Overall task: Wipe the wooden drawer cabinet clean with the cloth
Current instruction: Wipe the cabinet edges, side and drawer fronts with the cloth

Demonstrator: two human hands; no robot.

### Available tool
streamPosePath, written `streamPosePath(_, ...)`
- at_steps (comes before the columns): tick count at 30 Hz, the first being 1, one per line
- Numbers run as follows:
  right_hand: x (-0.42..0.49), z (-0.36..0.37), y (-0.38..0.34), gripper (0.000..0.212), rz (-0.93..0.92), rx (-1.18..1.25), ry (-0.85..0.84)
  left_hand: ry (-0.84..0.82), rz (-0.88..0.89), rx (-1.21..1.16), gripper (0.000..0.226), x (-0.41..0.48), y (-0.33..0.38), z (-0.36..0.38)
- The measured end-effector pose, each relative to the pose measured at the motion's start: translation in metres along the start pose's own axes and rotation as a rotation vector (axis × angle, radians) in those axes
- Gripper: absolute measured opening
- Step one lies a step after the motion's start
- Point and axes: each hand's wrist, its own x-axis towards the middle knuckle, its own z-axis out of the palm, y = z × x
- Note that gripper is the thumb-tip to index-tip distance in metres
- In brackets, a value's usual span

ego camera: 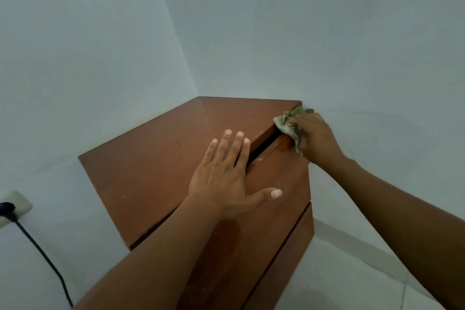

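The wooden cabinet (151,158) stands tucked into the corner of two pale walls, filling the view from the centre down toward 6 o'clock. The left hand (224,178) lies flat on its top at the front edge, fingers straight and spread, thumb stretched over the upper drawer (276,173). It grips nothing and, as I judge, only steadies the cabinet against the rubbing. At 2 o'clock from it, the right hand (314,138) has its fingers curled tight round the bunched greenish cloth (289,123), pressing it into the far end of the dark slot (261,148) between top and drawer, probably to clear dust there. The slot and the cabinet's front edge run long from 7 o'clock up to 1 o'clock. The drawer fronts face 4 o'clock. A socket (13,205) with a black cable (42,254) sits at 8 o'clock.
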Motion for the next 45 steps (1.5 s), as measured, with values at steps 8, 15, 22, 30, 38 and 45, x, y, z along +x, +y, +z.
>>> streamPosePath(8,-0.019,0.013,-0.066,0.022,-0.151,0.169,0.253,0.001,0.021,-0.013,0.123,0.001,-0.003,0.001)
streamPosePath(15,0.003,0.020,-0.030,0.024,0.144,0.053,0.211,0.001,0.010,0.019,0.127,0.001,-0.002,0.004)
streamPosePath(22,-0.061,0.008,-0.081,0.029,-0.415,0.078,0.045,0.037,0.020,-0.004,0.133,0.001,-0.005,0.006)
streamPosePath(30,-0.015,0.018,-0.001,0.028,-0.241,-0.053,0.067,0.025,0.002,0.019,0.134,-0.001,-0.001,0.002)
streamPosePath(38,0.012,0.002,-0.029,0.030,-0.054,0.109,0.245,0.029,-0.005,0.017,0.133,0.000,-0.001,0.003)
streamPosePath(45,0.023,0.022,-0.020,0.022,-0.322,-0.083,0.039,0.021,0.003,0.035,0.133,0.000,-0.002,0.003)
